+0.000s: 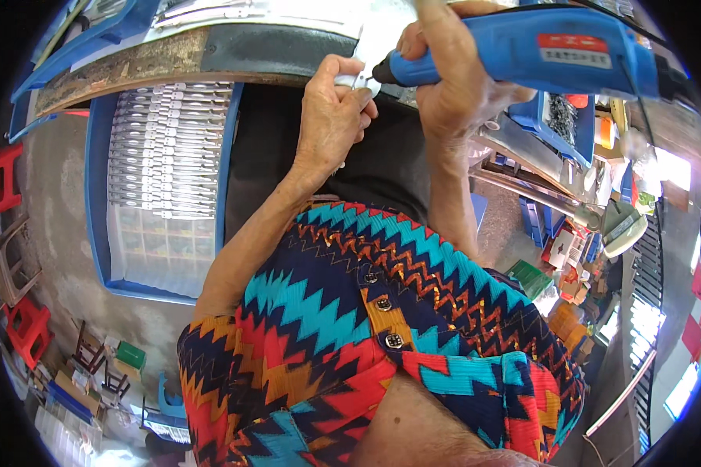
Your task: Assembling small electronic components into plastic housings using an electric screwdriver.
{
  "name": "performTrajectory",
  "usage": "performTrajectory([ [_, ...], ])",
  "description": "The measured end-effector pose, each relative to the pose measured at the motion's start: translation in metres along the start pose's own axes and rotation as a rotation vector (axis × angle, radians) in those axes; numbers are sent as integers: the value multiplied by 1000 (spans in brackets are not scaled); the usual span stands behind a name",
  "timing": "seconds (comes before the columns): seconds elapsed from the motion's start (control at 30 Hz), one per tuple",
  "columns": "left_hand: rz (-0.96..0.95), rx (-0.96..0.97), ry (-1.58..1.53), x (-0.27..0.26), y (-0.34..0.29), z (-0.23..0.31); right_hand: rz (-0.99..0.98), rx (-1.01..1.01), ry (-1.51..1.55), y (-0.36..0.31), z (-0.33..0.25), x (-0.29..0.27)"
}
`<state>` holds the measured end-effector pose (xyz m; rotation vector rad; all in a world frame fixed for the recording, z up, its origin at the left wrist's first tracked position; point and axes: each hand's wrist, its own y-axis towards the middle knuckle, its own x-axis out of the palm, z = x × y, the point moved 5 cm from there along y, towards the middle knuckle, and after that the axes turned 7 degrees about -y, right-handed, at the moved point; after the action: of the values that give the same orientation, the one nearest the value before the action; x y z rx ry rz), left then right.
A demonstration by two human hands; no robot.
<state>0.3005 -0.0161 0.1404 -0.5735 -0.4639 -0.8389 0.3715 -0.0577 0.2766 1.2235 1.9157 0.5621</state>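
My right hand (453, 82) is wrapped round a blue electric screwdriver (514, 47) with a red and white label. The tool lies sideways and its black nose points left. My left hand (331, 117) pinches a small white plastic part (361, 80) at the edge of the workbench. The screwdriver's tip meets this part, or comes very close to it; the contact itself is too small to make out. Left of my left arm, a blue tray (97, 194) holds rows of slim white and metal pieces (163, 152) lying side by side.
The wooden bench edge (117, 82) carries a dark pad (265, 50), with metal strips behind it. A blue bin (530, 121) of small dark screws or pins stands at right. Red stools (27, 331) are on the floor at left. A dark cable runs from the screwdriver.
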Motion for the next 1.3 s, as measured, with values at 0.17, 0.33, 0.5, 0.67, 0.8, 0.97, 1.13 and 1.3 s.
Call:
performTrajectory([
  [0.17, 5, 10, -3, -1, 2, -2, 58, 436, 270, 5, 10, -3],
  [0.33, 15, 2, 9, 1, -3, -1, -74, 471, 272, 1, 14, -3],
  [0.5, 23, -8, -1, 0, -1, -2, 49, 469, 367, 5, 15, -1],
  [0.67, 13, 8, -9, -1, 1, -4, 60, 508, 406, 10, 0, -9],
  [0.8, 5, 20, 10, 0, 0, -2, 121, 438, 487, 10, 6, -6],
  [0.97, 3, 25, 17, 0, 0, -2, 93, 471, 506, 8, 7, -3],
  [1.13, 7, 14, 22, 1, 0, -2, 72, 461, 479, 7, 12, -2],
  [1.3, -4, 20, 23, -1, 0, -2, 99, 347, 478, 11, 6, -4],
])
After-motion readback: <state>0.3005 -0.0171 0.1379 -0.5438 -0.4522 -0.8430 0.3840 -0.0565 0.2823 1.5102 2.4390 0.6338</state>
